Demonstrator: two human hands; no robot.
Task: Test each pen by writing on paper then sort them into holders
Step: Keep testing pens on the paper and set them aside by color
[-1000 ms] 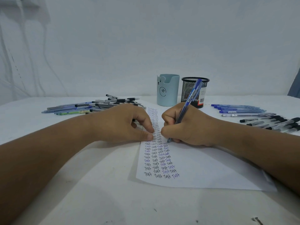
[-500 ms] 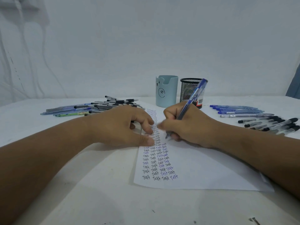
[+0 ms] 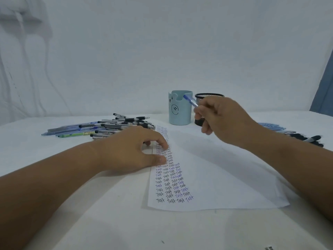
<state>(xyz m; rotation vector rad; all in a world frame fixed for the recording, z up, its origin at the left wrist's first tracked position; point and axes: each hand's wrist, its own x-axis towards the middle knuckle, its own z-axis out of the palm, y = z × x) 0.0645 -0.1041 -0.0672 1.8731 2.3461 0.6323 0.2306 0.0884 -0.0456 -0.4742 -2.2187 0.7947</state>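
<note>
Beyond the left hand's knuckles lies a loose heap of untested black, blue and green ballpoint pens [image 3: 100, 128] on the white table [image 3: 54, 204]. The left hand [image 3: 129, 150] rests where it was a second ago, its fingertips [image 3: 164, 146] and thumb pressing the near-left edge of the white sheet of paper [image 3: 216, 174], fingers loosely bent and holding nothing. Under and below them run columns of the handwritten word "Test" [image 3: 171, 184] in black and blue ink.

The change is on the right. The right hand [image 3: 221, 120], which was writing on the sheet half a second ago, has lifted clear of it and now hangs in the air, fingers pinched on a clear blue-capped ballpoint pen [image 3: 190, 100]. The pen's cap end points at the pale blue bear-faced cup holder [image 3: 177, 112] just ahead of the hand; the black wire-mesh holder [image 3: 209, 96] stands mostly hidden behind the knuckles. To the hand's right lie rows of sorted blue and black pens [image 3: 306, 138].

The test of this pen looks finished, and sorting it into a holder seems the step in hand.
</note>
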